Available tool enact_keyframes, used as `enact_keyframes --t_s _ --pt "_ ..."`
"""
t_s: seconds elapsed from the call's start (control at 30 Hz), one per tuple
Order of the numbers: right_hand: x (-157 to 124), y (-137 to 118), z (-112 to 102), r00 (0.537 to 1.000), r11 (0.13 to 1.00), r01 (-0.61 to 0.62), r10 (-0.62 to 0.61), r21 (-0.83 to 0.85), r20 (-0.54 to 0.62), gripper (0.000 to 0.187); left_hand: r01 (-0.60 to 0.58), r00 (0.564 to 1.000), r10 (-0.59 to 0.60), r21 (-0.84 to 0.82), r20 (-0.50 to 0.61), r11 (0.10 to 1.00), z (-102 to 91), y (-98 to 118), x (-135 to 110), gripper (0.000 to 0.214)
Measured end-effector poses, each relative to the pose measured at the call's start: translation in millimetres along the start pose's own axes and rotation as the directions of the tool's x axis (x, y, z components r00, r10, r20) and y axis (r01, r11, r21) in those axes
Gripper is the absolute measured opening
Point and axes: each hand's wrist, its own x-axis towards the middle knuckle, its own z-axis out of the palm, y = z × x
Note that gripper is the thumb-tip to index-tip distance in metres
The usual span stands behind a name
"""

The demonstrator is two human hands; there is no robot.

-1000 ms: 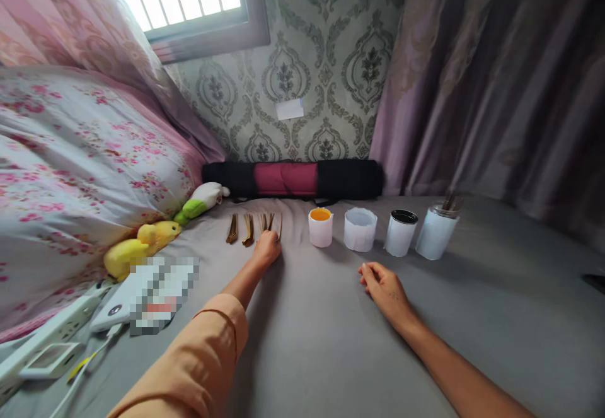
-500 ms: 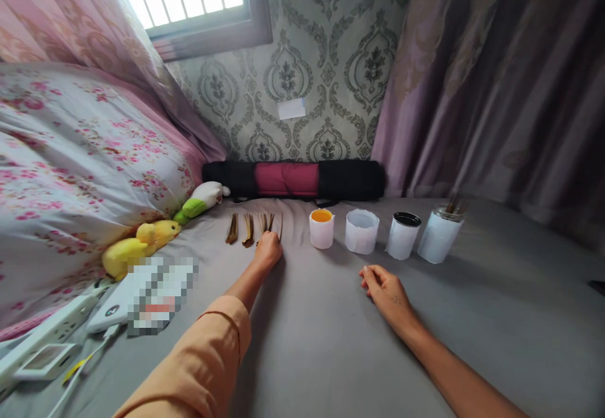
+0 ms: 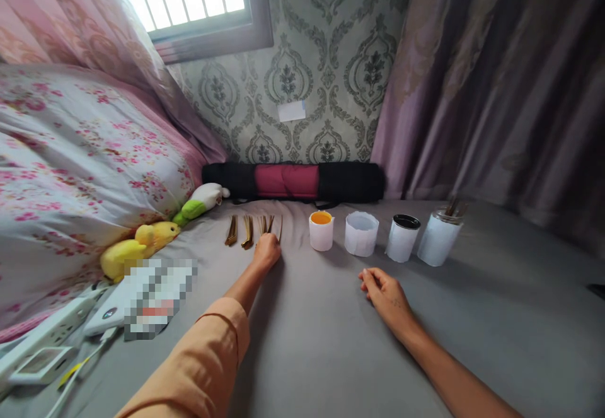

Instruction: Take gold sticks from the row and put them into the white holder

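Note:
My left hand [image 3: 267,251] is closed over the near end of a bundle of thin brown sticks [image 3: 267,224], whose far ends stick out past the knuckles. The fingertips are hidden under the hand. One more thin stick [image 3: 281,227] lies just right of it. Two similar bundles, one of golden-brown sticks [image 3: 231,231] and another [image 3: 247,232], lie to the left. My right hand [image 3: 385,292] rests on the grey sheet [image 3: 321,330], fingers curled in, with nothing visible in them. It is in front of a white-wrapped translucent cup [image 3: 361,241].
A white-wrapped cup with orange inside [image 3: 321,235], a wrapped dark-topped can [image 3: 401,244] and a wrapped jar holding sticks [image 3: 438,241] stand in the row. Behind is a black and maroon roll [image 3: 287,180]. Plush toys [image 3: 125,257] and a power strip [image 3: 51,330] lie left.
The view has shifted very slightly. Both hands stay in nearly the same places, the left still on the sticks and the right still curled on the sheet.

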Motion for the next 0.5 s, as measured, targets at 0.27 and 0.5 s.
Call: enact_keyframes --t_s 0.27,0.5 --pt "0.0 -0.5 -0.3 1.0 1.0 0.02 -0.019 0.013 -0.004 0.036 0.068 0.998 -0.065 -0.137 0.02 0.988 -3.2 1.6 3.3 0.023" --pt "0.4 0.9 0.2 1.0 1.0 0.017 -0.017 0.01 -0.006 0.036 0.216 0.976 -0.209 -0.368 0.059 0.904 -1.4 3.5 6.3 0.02"
